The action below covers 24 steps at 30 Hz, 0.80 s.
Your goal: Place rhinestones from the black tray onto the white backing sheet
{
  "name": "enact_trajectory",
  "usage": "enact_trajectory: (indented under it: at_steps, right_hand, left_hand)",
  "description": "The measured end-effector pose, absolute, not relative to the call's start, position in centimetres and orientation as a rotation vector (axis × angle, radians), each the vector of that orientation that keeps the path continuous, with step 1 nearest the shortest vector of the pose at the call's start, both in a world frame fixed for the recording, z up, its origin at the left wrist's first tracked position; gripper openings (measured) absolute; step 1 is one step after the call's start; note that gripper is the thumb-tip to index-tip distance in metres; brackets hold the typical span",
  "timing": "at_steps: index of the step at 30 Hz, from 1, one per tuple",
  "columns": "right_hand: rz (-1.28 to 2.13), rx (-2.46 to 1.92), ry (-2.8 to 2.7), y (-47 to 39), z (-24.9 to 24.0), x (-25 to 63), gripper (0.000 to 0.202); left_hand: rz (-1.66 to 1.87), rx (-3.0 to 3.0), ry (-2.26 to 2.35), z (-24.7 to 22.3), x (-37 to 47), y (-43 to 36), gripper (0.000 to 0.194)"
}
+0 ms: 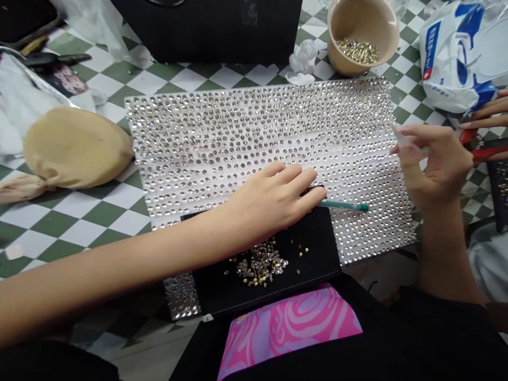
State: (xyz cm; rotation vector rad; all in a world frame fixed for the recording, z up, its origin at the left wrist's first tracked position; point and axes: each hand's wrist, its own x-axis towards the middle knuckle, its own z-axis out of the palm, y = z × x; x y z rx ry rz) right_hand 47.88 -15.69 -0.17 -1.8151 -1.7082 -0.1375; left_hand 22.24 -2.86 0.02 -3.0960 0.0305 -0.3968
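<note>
My left hand (273, 198) lies palm down across the sheet of rhinestones (238, 143) and the back edge of a black tray (313, 259), fingers spread, fingertips partly hidden. From under its index finger sticks out a teal pen (345, 205); a dark loop shows beside it, its kind unclear. Loose rhinestones (262, 263) are heaped on the tray below that wrist. Over the sheet's right edge, my right hand (438, 159) is raised, thumb and fingers closed on a small translucent piece of film (407, 142).
A beige bowl (363, 24) of rhinestones stands at the back, near a blue-and-white wipes pack (450, 63). A black box (222, 32) is behind the sheet, a tan pouch (79, 145) to the left. Another person's hand (492, 112) is by a red-handled tool (488, 151) at right.
</note>
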Motion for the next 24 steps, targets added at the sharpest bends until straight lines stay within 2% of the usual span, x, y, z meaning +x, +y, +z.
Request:
enact_trajectory:
  at_steps: [8, 24]
  right_hand:
    - [-0.437, -1.890, -2.040, -15.6, -0.5, 48.4, 0.029]
    - [-0.618, -1.830, -2.138, -15.4, -1.1, 49.0, 0.032]
  left_hand:
    - [-0.408, -3.085, 0.030, 0.1, 22.2, -2.8, 0.014]
    - [-0.389, -3.106, 0.025, 0.1, 22.2, -2.9, 0.013]
